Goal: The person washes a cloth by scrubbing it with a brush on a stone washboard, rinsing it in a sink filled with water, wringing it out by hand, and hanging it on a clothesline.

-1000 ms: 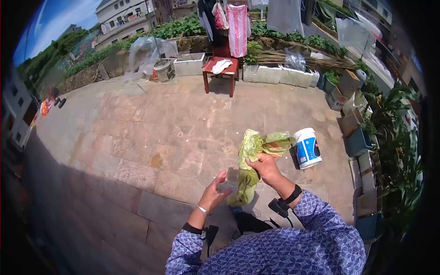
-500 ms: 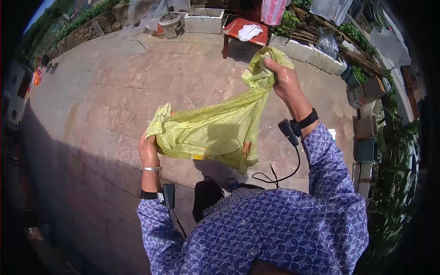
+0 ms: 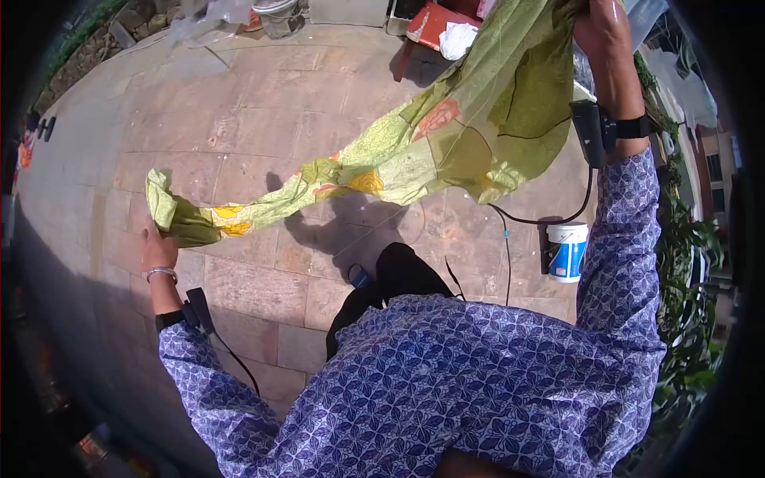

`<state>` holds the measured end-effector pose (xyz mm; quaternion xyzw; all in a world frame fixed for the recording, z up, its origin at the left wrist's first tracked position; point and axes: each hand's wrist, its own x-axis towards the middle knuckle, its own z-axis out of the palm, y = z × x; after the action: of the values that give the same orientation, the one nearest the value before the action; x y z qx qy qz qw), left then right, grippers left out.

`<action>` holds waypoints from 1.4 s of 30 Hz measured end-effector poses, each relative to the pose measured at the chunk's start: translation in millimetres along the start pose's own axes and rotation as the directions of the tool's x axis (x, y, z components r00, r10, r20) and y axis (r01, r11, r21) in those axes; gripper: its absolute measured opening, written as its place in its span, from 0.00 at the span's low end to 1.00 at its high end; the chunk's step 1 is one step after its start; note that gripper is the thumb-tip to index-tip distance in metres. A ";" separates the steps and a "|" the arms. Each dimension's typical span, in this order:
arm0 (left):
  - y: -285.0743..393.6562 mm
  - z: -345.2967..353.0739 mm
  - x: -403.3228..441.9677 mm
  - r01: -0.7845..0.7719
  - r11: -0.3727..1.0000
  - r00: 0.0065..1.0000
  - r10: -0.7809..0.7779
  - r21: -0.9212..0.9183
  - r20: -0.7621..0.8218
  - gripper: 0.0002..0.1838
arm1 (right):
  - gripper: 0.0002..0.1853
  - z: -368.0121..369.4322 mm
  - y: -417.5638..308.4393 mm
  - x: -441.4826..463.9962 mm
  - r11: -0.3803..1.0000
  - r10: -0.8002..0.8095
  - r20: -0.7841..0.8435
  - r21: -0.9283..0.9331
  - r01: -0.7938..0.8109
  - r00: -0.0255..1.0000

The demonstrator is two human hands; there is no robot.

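A thin green cloth [image 3: 366,177] with yellow and orange flower patterns stretches through the air between my hands. Its left end is bunched in my left hand [image 3: 158,245], whose fingers are closed round it and a little blurred. At the upper right, my right hand [image 3: 603,30] is raised and grips the other end, close to the top edge of the view. The cloth spreads wide and hangs in folds near my right hand, and narrows to a twisted strip towards my left.
A white and blue bucket [image 3: 566,253] stands on the stone paving [image 3: 319,68] by my right sleeve. Behind the cloth is a red chair [image 3: 434,25] with a white cloth [image 3: 457,40] on it. A grey bucket [image 3: 279,17] stands farther back. Plants line the right side.
The cloth went from bunched in my right hand to gripped by both hands, then stretched wider. My left hand has moved left and my right hand up and to the right.
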<state>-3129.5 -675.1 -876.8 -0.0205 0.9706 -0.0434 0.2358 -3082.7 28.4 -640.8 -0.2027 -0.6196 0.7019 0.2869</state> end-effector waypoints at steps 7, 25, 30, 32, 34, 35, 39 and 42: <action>312.3 7.9 -68.7 -0.454 0.415 0.798 0.582 -0.789 -0.153 0.55 | 0.11 81.8 -99.6 -47.1 0.971 -0.183 0.517 -0.036 0.235 0.836; 231.4 -214.3 -118.3 -0.252 0.016 0.061 0.998 -0.968 0.001 0.20 | 0.45 184.4 -217.8 -80.2 0.454 0.566 0.643 -0.765 0.457 0.516; 124.9 -272.0 41.4 -0.124 -0.268 0.711 0.648 -0.955 -0.274 0.12 | 0.25 209.4 -129.4 -91.5 0.013 0.799 0.480 -0.616 0.787 0.362; 104.6 -309.8 77.6 -0.377 -0.075 0.704 0.625 -0.923 -0.338 0.10 | 0.16 218.7 -102.1 -69.9 -0.140 0.667 0.500 -0.644 0.752 0.552; 98.7 -348.9 87.3 -0.657 0.122 0.616 0.656 -0.744 -0.436 0.10 | 0.13 234.6 -99.0 -31.4 -0.053 0.234 0.628 -0.754 0.655 0.742; 96.4 -366.1 97.9 -0.766 0.202 0.562 0.673 -0.611 -0.482 0.10 | 0.14 253.6 -102.3 -11.7 -0.065 0.010 0.628 -0.776 0.627 0.778; 87.4 -439.7 143.0 -0.893 0.182 0.437 0.571 -0.412 -0.695 0.10 | 0.24 322.4 -108.8 50.2 -0.349 -0.438 0.610 -0.792 0.501 0.660; 76.5 -467.2 172.2 -0.961 0.231 0.267 0.610 -0.155 -0.746 0.11 | 0.18 333.7 -76.4 107.5 0.596 -0.094 0.321 -0.740 0.312 0.942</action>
<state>-3498.6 -574.5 -549.0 0.4442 0.8016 0.3914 -0.0831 -3365.7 -147.6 -507.7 -0.1450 -0.9122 0.3441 0.1688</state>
